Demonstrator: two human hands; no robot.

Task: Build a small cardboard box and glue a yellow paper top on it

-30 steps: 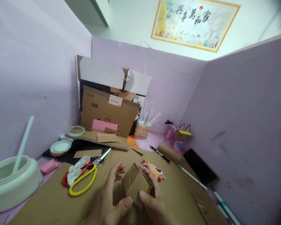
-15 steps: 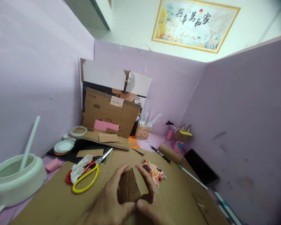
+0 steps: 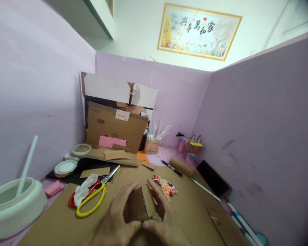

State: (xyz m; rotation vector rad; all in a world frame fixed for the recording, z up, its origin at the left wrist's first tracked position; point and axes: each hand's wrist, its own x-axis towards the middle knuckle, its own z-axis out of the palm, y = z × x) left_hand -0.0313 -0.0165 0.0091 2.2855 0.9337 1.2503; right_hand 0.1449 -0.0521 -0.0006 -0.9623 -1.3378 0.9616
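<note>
Between my two hands is a small folded cardboard box (image 3: 136,206), brown, with an edge running along its top. My left hand (image 3: 118,215) curls round its left side, and my right hand (image 3: 164,213) curls round its right side. Both thumbs meet at the near end, and the fingertips press near the far end. Part of the box is hidden behind the thumbs and palms. Scissors (image 3: 92,201) with red and yellow handles lie to the left, a crumpled white tissue (image 3: 85,189) over them. A scrap of flower-patterned paper (image 3: 166,186) lies just past my right fingers.
A large cardboard sheet (image 3: 195,218) covers the table. At left stands a white pot (image 3: 17,212) with a stick in it. Behind are an opened carton (image 3: 115,124) and a basket of white sticks (image 3: 152,146). A pen (image 3: 171,168) and a dark phone (image 3: 213,178) lie at right.
The view has shifted slightly, so the surroundings sit lower and further left. Both hands keep their hold on the cardboard box, with the thumbs still together at its near end.
</note>
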